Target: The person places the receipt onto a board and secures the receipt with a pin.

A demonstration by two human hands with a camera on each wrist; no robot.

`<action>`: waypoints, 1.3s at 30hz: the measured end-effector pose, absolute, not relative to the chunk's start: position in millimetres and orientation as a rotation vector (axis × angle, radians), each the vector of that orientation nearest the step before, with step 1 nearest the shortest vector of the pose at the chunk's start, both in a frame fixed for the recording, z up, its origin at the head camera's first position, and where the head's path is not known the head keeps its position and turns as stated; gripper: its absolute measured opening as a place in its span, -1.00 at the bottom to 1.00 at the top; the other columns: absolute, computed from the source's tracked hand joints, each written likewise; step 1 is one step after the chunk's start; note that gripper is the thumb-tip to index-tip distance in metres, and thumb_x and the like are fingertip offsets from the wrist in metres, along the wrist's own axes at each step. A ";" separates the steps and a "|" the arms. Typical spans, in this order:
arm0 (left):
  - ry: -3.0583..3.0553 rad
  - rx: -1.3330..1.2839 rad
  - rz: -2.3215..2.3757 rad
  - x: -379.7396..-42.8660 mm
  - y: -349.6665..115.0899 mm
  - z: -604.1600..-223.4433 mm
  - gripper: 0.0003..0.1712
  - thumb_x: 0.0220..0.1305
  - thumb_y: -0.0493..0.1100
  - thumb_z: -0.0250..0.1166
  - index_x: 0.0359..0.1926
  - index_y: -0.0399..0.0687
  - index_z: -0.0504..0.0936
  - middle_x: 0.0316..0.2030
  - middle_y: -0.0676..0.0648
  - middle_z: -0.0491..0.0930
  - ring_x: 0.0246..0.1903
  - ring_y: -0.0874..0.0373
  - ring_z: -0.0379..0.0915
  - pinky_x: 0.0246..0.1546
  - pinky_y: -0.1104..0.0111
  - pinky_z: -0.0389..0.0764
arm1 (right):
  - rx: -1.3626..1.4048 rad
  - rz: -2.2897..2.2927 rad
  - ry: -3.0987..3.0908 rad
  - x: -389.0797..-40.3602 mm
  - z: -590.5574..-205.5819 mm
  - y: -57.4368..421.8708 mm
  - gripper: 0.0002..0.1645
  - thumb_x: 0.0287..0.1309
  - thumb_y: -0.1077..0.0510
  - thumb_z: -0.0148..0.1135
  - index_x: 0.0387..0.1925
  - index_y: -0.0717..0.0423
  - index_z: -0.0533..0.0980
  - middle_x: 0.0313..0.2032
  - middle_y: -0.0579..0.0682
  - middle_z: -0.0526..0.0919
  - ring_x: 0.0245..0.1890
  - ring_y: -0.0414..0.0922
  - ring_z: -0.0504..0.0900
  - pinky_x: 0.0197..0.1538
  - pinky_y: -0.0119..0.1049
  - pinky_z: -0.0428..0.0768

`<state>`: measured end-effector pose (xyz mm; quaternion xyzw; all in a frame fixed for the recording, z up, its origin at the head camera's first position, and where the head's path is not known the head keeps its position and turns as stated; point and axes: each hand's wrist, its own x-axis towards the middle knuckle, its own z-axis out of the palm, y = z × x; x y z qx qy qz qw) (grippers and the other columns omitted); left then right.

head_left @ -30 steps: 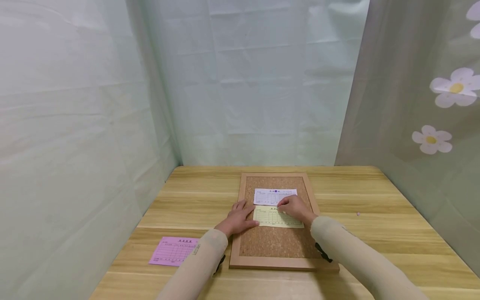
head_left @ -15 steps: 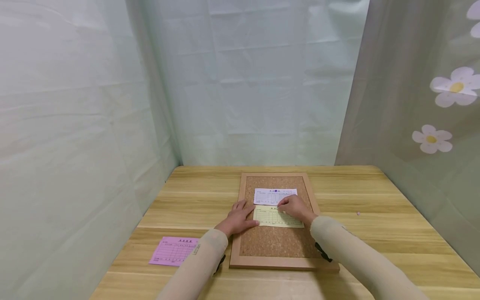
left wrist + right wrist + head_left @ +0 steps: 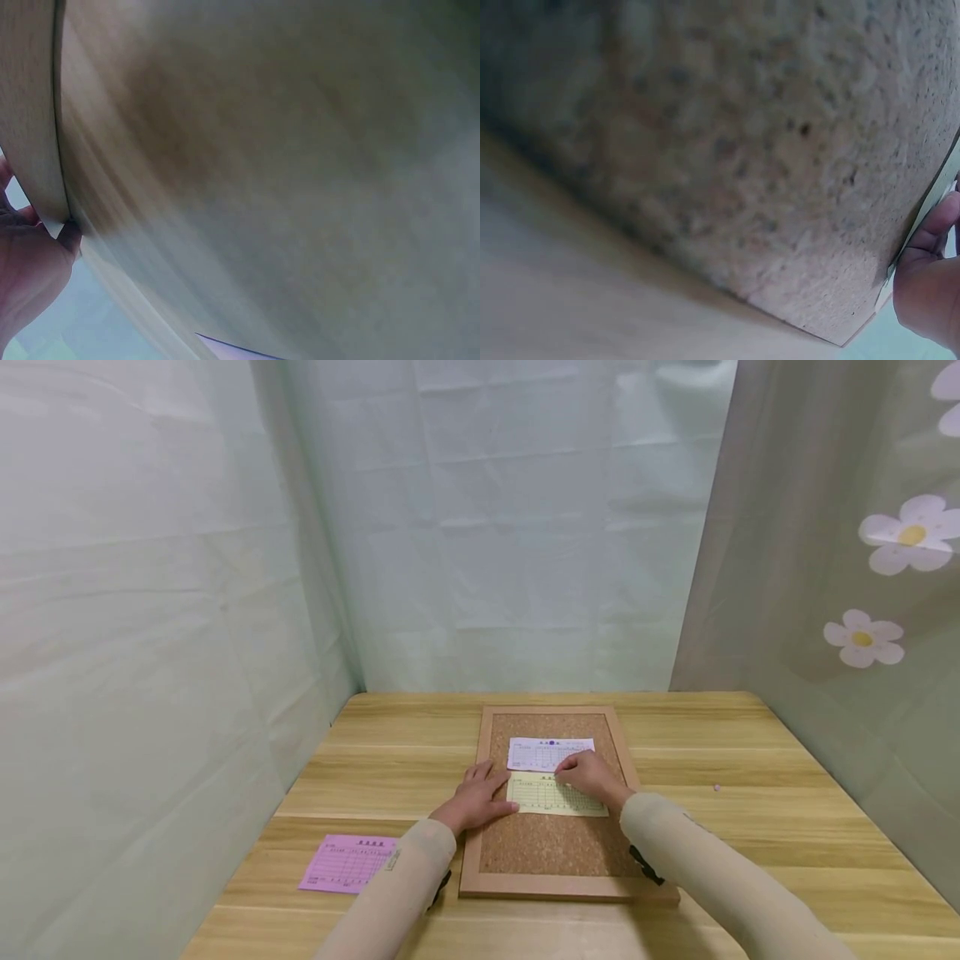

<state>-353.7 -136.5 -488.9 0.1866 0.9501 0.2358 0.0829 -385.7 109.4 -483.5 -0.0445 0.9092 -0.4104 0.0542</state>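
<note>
A cork board point(image 3: 555, 847) in a wooden frame lies on the table. On it, a yellow slip point(image 3: 528, 793) printed with a grid sits just below a white slip point(image 3: 525, 753), which has a purple push pin point(image 3: 552, 742) at its top. My left hand point(image 3: 477, 797) rests across the board's left frame, fingers extended, thumb on the yellow slip's left edge. My right hand point(image 3: 591, 775) pinches at the yellow slip's top middle; the small push pin there is almost wholly hidden by the fingertips. In the right wrist view, the thumb point(image 3: 934, 225) is against the slip.
A pink slip point(image 3: 345, 862) lies on the table point(image 3: 405, 760) left of the board, partly covered by the left sleeve. A small pink push pin point(image 3: 716, 787) lies right of the board. Pale curtains point(image 3: 510, 527) surround the table at the back and sides.
</note>
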 end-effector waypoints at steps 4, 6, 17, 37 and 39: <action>2.840 0.561 0.693 -354.0 -136.6 -489.9 -0.19 0.34 0.19 0.26 0.48 -0.04 0.28 0.51 -0.29 -0.04 0.48 -0.23 -0.22 0.34 -0.15 0.10 | -0.129 -1.259 2.751 -386.3 -485.4 110.5 -0.93 0.18 0.17 0.36 -0.39 0.04 0.71 -0.33 -0.08 0.68 -0.32 -0.10 0.54 -0.27 -0.25 0.47; 2.844 0.567 0.690 -354.2 -136.6 -490.4 -0.19 0.34 0.19 0.26 0.47 -0.05 0.28 0.50 -0.29 -0.04 0.48 -0.23 -0.22 0.34 -0.14 0.10 | -0.131 -1.256 2.758 -386.4 -486.5 110.4 -0.93 0.18 0.17 0.36 -0.39 0.04 0.71 -0.33 -0.08 0.68 -0.32 -0.10 0.54 -0.28 -0.26 0.47; 2.845 0.578 0.699 -355.2 -137.0 -490.9 -0.19 0.34 0.19 0.26 0.47 -0.05 0.29 0.50 -0.30 -0.03 0.48 -0.24 -0.22 0.33 -0.16 0.10 | -0.113 -1.242 2.761 -386.8 -484.6 109.1 -0.92 0.18 0.16 0.35 -0.39 0.03 0.72 -0.30 -0.08 0.68 -0.33 -0.12 0.55 -0.30 -0.26 0.48; 2.851 0.566 0.689 -354.6 -136.6 -491.3 -0.19 0.34 0.20 0.26 0.47 -0.03 0.29 0.51 -0.29 -0.04 0.48 -0.24 -0.21 0.33 -0.15 0.12 | -0.095 -1.182 2.790 -383.3 -478.5 103.3 -0.91 0.18 0.19 0.34 -0.37 0.10 0.72 -0.31 -0.05 0.69 -0.34 -0.12 0.57 -0.28 -0.24 0.53; 2.851 0.562 0.689 -354.4 -136.5 -491.4 -0.19 0.33 0.20 0.27 0.47 -0.03 0.30 0.51 -0.29 -0.04 0.48 -0.23 -0.21 0.33 -0.15 0.12 | -0.087 -1.183 2.787 -383.2 -479.1 103.5 -0.91 0.18 0.19 0.34 -0.37 0.10 0.72 -0.31 -0.05 0.69 -0.34 -0.12 0.57 -0.27 -0.24 0.53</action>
